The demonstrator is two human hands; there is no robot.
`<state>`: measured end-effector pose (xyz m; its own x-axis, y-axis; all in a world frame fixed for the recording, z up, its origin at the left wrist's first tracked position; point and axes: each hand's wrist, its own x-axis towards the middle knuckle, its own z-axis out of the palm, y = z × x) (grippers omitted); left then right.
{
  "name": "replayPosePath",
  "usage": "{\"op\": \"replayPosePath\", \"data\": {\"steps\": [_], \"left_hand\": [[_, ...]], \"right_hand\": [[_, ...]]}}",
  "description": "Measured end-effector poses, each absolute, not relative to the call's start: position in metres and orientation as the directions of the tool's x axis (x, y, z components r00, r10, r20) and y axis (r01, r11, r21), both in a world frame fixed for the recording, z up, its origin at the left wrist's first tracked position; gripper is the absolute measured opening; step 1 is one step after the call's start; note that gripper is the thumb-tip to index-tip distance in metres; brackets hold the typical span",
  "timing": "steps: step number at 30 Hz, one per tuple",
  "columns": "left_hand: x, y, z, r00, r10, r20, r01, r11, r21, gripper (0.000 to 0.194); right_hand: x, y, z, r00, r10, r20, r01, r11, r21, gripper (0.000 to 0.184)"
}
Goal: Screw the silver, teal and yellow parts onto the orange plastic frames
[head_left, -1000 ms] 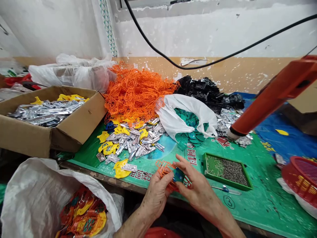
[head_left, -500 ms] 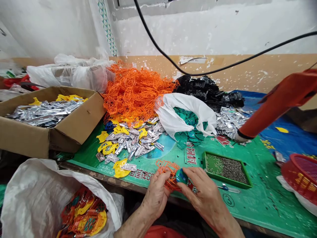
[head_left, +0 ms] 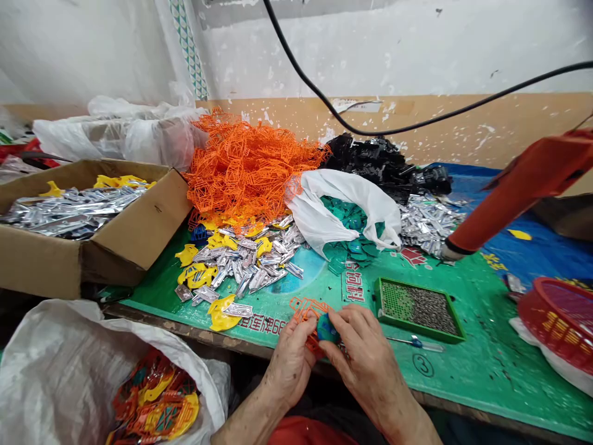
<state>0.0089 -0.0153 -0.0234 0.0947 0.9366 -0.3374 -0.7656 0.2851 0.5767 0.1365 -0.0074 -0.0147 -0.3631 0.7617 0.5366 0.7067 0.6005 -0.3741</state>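
Observation:
My left hand point(head_left: 291, 364) grips an orange plastic lattice frame point(head_left: 306, 311) at the table's front edge. My right hand point(head_left: 364, 361) pinches a teal plastic piece point(head_left: 327, 328) against that frame, and its fingers hide part of both. The two hands nearly touch around the pieces. Just beyond them, on the green printed table mat point(head_left: 467, 377), lie a loose pile of silver metal strips point(head_left: 241, 272) and yellow plastic pieces point(head_left: 221, 313).
A co-worker's orange sleeve point(head_left: 519, 182) reaches in at right. Nearby are a green tray of screws point(head_left: 417, 307), a screwdriver point(head_left: 417, 343), a cardboard box of strips point(head_left: 134, 228), an orange lattice heap point(head_left: 245, 167), a bagged teal pile point(head_left: 347, 216), a red basket point(head_left: 560, 321) and a white sack point(head_left: 92, 364).
My hands have drawn closer together, and the teal piece now sits pressed against the orange frame under my right fingers. The co-worker's sleeve has shifted slightly.

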Motion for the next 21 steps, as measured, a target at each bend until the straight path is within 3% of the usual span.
{"op": "replayPosePath", "data": {"steps": [12, 21], "left_hand": [[0.006, -0.016, -0.022, 0.109, 0.941, -0.320, -0.781, 0.280, 0.559, 0.013], [0.003, -0.016, -0.026, 0.054, 0.918, -0.392, -0.794, 0.278, 0.541, 0.010]], "right_hand": [[0.130, -0.004, -0.016, -0.228, 0.848, 0.479, 0.610, 0.507, -0.609, 0.028], [0.116, -0.013, -0.016, -0.203, 0.813, 0.545, 0.683, 0.516, -0.516, 0.022]]}}
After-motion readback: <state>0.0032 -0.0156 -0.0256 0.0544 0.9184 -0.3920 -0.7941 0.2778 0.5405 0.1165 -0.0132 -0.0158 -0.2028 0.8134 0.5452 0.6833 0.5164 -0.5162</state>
